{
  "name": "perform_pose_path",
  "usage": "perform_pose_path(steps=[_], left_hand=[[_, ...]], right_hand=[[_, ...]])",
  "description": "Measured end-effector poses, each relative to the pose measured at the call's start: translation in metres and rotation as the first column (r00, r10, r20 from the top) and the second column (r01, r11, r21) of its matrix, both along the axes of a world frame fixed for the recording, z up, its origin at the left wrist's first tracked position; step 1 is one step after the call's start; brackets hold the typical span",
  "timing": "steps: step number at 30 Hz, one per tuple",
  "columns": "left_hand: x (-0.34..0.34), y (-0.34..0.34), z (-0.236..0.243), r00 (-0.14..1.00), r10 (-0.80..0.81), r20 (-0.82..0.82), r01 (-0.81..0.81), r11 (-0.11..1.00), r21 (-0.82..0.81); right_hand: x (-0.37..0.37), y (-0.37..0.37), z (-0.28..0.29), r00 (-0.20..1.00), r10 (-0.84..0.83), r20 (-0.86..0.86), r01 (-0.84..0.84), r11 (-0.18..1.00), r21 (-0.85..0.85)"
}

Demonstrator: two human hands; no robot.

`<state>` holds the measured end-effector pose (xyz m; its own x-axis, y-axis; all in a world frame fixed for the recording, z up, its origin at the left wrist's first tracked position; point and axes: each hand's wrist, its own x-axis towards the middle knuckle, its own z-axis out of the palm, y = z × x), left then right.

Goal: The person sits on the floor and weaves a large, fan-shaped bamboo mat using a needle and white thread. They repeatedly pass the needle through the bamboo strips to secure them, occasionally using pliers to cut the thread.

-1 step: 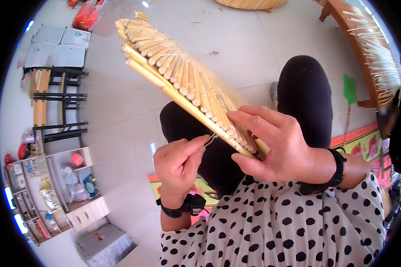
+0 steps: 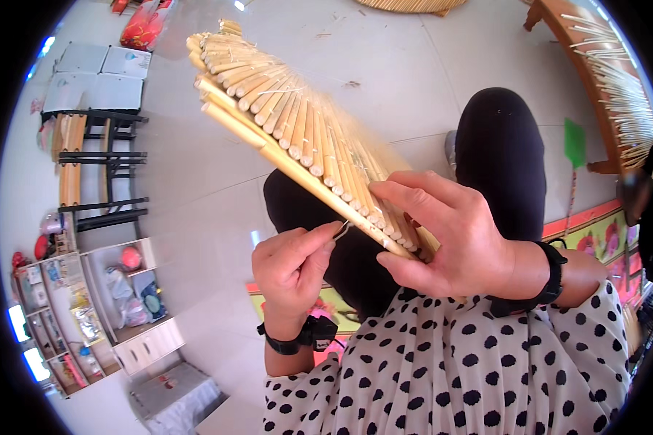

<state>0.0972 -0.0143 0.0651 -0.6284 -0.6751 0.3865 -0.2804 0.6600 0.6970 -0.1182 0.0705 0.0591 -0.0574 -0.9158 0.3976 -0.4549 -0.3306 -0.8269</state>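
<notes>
A long piece made of pale bamboo sticks (image 2: 290, 123), lashed side by side with thin white thread and edged by longer rods, slants across the view above my dark-clad knees. My right hand (image 2: 450, 239) grips its lower right end, fingers over the stick ends and thumb beside the long rod. My left hand (image 2: 294, 264) is just below the rod, thumb and forefinger pinched on a short, pale cord or wire (image 2: 346, 229) at the rod's underside. The far side of the piece is hidden.
A wooden bench (image 2: 584, 80) with thin pale sticks stands at upper right, near a green swatter (image 2: 575, 145). At left are folded black-legged furniture (image 2: 105, 174), shelving (image 2: 116, 254) and a covered stand (image 2: 170, 406). A round bamboo piece (image 2: 410, 6) lies at the top, patterned mats (image 2: 595, 232) by my legs.
The whole view has shifted very slightly. My hands and the bamboo piece keep practically the same position and grip.
</notes>
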Motion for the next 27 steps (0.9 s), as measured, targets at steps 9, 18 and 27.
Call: perform_pose_path(steps=[9, 18, 27], left_hand=[[-0.002, 0.012, 0.001, 0.996, 0.08, 0.031, -0.079, 0.997, -0.017], [-0.026, 0.011, 0.019, 0.992, 0.085, 0.094, -0.082, 0.996, -0.029], [-0.047, 0.001, 0.021, 0.999, -0.042, 0.031, 0.041, 0.999, 0.026]], right_hand=[[-0.009, -0.003, -0.014, 0.979, 0.163, 0.123, -0.168, 0.985, 0.033], [-0.019, -0.01, -0.008, 0.979, 0.159, 0.128, -0.163, 0.987, 0.018], [-0.041, -0.009, 0.003, 0.996, 0.084, 0.015, -0.084, 0.996, 0.012]])
